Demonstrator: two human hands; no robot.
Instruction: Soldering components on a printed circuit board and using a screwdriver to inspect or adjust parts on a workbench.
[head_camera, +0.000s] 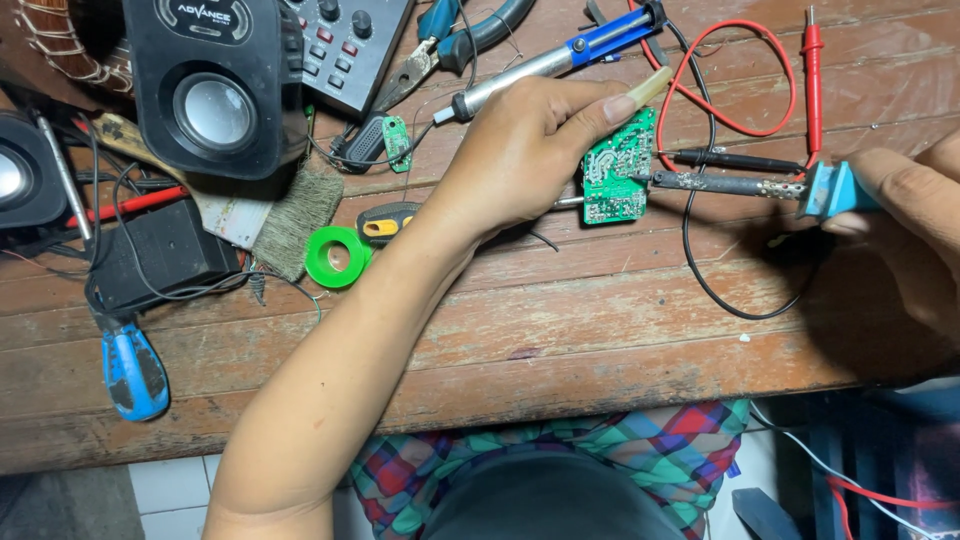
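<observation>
My left hand (520, 150) grips a small green circuit board (615, 170) on edge over the wooden bench (560, 320), solder side facing me. My right hand (910, 210) holds the blue handle of a soldering iron (790, 188). Its crusted metal shaft runs left and the tip touches the board's right edge. A black probe (730, 159) lies just above the iron. A desoldering pump (550, 62) with a blue end rests behind my left hand.
A black speaker (215, 90), a grey control unit (350, 40), a brush (290, 215), a green solder spool (338, 257), a yellow-black screwdriver handle (388, 221), pliers (450, 40), red and black leads (740, 120), a blue tool (133, 370) and a black box (160, 255) crowd the bench.
</observation>
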